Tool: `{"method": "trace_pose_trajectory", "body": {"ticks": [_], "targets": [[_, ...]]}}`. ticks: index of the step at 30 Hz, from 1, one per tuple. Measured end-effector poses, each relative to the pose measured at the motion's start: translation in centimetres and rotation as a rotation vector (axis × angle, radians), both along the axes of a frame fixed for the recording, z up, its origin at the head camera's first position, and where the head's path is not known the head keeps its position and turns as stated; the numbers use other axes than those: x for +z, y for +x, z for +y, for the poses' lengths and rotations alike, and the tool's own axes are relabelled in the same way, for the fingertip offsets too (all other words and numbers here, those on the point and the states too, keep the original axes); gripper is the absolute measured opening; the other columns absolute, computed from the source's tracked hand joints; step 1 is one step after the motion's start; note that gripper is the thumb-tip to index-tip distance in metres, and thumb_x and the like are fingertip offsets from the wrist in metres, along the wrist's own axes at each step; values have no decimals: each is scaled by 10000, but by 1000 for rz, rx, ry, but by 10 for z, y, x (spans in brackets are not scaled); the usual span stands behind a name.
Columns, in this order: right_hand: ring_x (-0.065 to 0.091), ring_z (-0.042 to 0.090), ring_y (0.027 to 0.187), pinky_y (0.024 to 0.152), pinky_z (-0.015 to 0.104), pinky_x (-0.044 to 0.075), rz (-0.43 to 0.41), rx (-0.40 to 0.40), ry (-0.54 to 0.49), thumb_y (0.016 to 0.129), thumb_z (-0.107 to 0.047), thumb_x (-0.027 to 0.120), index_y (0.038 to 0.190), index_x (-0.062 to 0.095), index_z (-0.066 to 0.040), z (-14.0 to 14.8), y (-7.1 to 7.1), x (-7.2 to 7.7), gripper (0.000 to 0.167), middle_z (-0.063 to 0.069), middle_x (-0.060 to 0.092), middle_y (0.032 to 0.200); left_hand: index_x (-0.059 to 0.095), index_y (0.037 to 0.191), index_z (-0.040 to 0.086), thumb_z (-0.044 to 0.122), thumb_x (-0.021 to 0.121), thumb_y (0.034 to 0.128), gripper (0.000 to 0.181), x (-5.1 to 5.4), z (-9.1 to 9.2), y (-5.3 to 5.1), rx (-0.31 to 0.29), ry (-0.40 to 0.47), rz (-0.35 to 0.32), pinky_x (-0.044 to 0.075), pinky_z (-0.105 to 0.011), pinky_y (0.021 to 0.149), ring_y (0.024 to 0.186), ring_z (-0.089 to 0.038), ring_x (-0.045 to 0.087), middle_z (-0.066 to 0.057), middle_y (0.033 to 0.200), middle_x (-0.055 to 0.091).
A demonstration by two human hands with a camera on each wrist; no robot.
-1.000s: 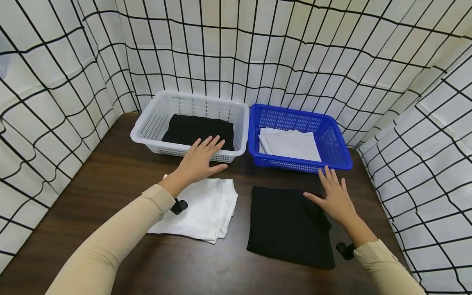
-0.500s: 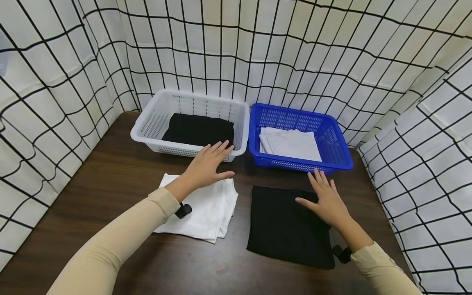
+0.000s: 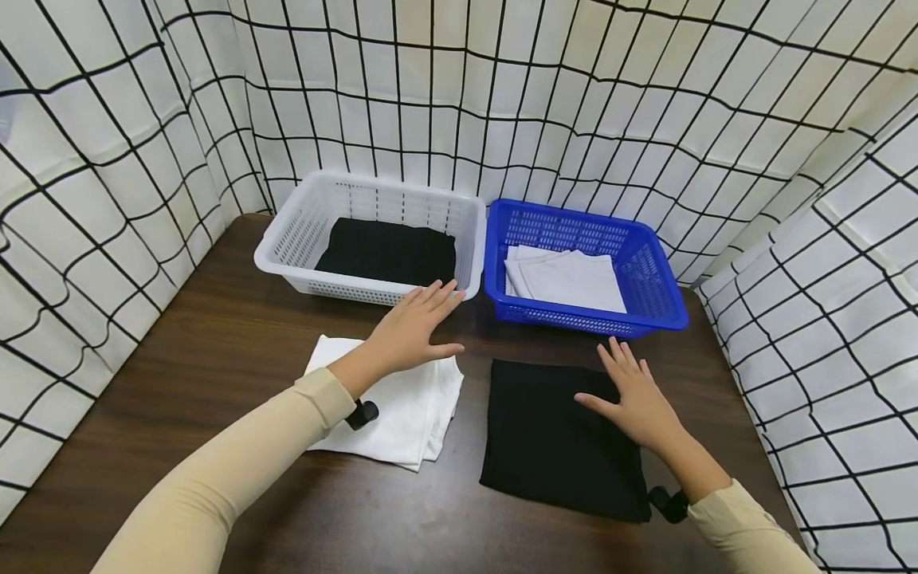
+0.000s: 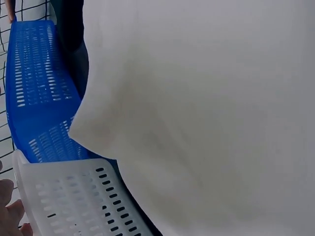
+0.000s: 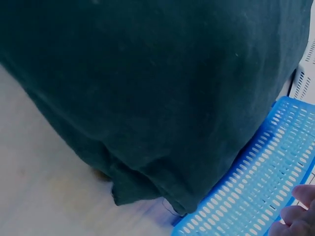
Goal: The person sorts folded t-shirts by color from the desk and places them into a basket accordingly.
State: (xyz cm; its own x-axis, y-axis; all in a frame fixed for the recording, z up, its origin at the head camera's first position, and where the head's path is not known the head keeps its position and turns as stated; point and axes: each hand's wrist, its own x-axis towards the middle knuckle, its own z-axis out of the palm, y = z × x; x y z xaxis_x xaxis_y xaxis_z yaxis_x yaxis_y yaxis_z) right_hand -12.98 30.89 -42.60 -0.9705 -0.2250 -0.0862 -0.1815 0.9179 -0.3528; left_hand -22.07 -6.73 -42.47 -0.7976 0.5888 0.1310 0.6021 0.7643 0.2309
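My left hand (image 3: 410,328), its fingers spread and straight, hovers over the far edge of a folded white garment (image 3: 402,414), near the front rim of the white basket (image 3: 280,267). It holds nothing. My right hand (image 3: 641,402) is likewise spread and holds nothing, above the right part of a folded black garment (image 3: 552,438). In the left wrist view the white garment (image 4: 197,108) fills most of the picture, and the black garment (image 5: 162,88) fills much of the right wrist view. Only fingertips (image 5: 298,216) show at that view's corner.
Inside the white basket lies folded black cloth (image 3: 390,249). The blue basket (image 3: 660,319) beside it contains folded white cloth (image 3: 570,279). Both stand at the back of the dark wooden table (image 3: 179,351), before a black wire grid (image 3: 459,104) with white sheeting behind it.
My left hand has drifted right and slightly nearer. The right hand has shifted left and a little nearer, over the black garment. Garments and baskets stay put.
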Motion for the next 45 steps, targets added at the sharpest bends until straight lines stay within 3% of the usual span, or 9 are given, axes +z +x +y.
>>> {"method": "trace_pose_trajectory", "body": {"ticks": [10,15,20,26,31,36,45], "targets": [[13,428,1538,1212,661,33,-13,-19,-16,903,-593,618,1584,187,-43,-1,10,0,976,246,99,1653,244,1589,159,584,566,943,838,5,7,8,-55,-18,-8,138,-481,1272,1550,-284,169,-68,1666,201],[21,446,1532,1208,667,50,-37,-37,-66,908,-557,635,1574,201,-11,1,16,-6,964,258,89,1650,310,1568,144,533,611,939,799,5,12,12,-118,30,-16,197,-494,1255,1535,-309,217,-89,1644,266],[41,475,1521,1198,681,49,-66,-58,-121,911,-527,648,1564,211,15,4,22,-15,954,276,88,1644,345,1554,130,493,636,938,772,-2,17,16,-164,30,-17,266,-493,1231,1514,-308,278,-95,1620,326],[56,499,1509,1181,703,65,-114,-73,-143,909,-529,651,1561,212,24,3,26,-21,961,290,96,1637,339,1548,82,452,639,948,766,-11,22,25,-209,33,-93,280,-503,1221,1492,-328,320,-135,1610,337],[49,496,1509,1150,735,118,-195,-120,-146,914,-582,614,1589,157,-39,2,27,-23,979,240,52,1659,323,1559,107,451,667,931,795,-14,25,30,-159,102,-174,321,-493,1203,1479,-319,352,-134,1624,306],[43,478,1515,1142,738,153,-249,-152,-153,917,-604,593,1597,125,-61,4,27,-27,988,217,19,1667,386,1524,64,444,686,918,776,-21,32,36,-79,168,-300,358,-480,1183,1472,-328,359,-134,1630,291],[15,464,1520,1162,715,133,-284,-189,-165,910,-607,603,1594,95,-42,6,28,-30,1023,212,-20,1666,409,1491,-10,468,715,887,828,-24,43,46,0,281,-483,386,-454,1169,1421,-320,438,-179,1531,450]]}}
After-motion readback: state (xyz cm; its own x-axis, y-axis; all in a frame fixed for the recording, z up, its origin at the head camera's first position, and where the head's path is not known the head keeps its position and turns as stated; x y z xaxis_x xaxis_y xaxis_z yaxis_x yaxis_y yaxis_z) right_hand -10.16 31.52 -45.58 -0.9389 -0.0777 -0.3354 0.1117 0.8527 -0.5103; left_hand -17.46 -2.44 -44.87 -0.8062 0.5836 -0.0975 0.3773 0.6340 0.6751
